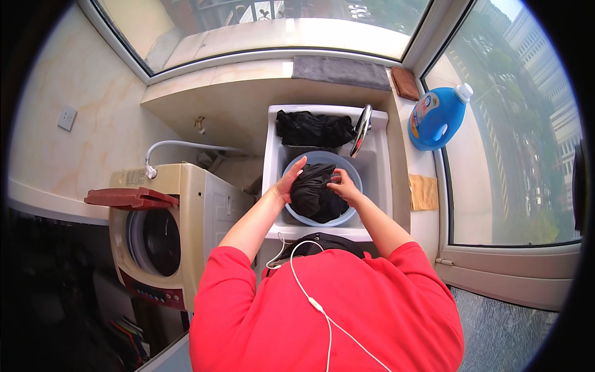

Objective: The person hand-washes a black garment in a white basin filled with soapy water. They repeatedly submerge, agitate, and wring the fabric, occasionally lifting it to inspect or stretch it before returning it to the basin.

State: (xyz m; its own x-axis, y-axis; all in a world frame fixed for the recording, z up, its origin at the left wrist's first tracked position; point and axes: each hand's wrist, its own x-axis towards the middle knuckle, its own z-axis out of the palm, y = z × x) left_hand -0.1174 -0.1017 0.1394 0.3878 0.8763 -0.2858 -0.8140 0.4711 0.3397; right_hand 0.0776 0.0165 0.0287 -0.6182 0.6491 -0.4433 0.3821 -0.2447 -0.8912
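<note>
A bunched black garment [312, 186] lies in a pale blue plastic basin [355, 174], which stands inside a white laundry sink [382, 186]. My left hand [289, 182] presses against the garment's left side, thumb pointing up along it. On the right, my right hand [344, 186] pinches the cloth between thumb and fingers. Part of the basin's inside is hidden under the cloth. Behind the basin, more dark wet-looking clothing [314, 129] is heaped on the sink's back ledge, beside the chrome faucet [361, 131].
To the left stands a top-loading washing machine [193, 232] with its red lid [135, 198] raised and a grey hose [186, 143] behind. A blue detergent jug [439, 118] and a folded tan cloth [423, 192] rest on the right sill. A grey towel [341, 73] lies along the back ledge.
</note>
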